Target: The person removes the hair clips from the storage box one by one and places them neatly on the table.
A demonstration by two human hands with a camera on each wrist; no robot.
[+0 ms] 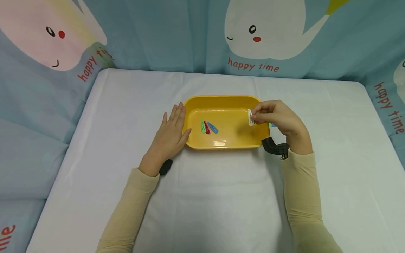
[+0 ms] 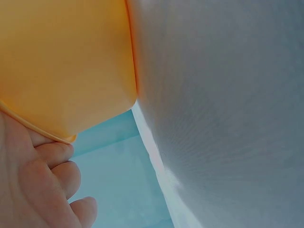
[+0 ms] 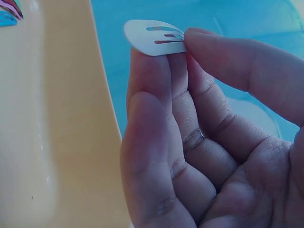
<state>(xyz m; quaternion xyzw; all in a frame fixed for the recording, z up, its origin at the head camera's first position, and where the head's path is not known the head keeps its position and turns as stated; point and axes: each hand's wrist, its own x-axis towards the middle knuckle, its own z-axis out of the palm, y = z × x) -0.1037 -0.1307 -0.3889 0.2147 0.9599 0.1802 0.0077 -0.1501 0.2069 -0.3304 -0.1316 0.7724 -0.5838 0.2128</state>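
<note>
A white snap hair clip (image 1: 250,117) is pinched between thumb and fingers of my right hand (image 1: 280,116), above the right end of a yellow tray (image 1: 221,144). The right wrist view shows the white hair clip (image 3: 151,39) close up, with its slots facing the camera. My left hand (image 1: 169,135) rests with fairly straight fingers against the tray's left rim. Inside the tray, left of its middle, lie a green hair clip (image 1: 203,127), a red and pink one (image 1: 207,128) and a blue hair clip (image 1: 213,128), close together.
Some light blue and green things (image 1: 272,125) show on the table just right of the tray, partly hidden by my right hand. A white cloth (image 1: 202,196) covers the table. Behind it hangs a blue curtain (image 1: 167,35) with whale prints.
</note>
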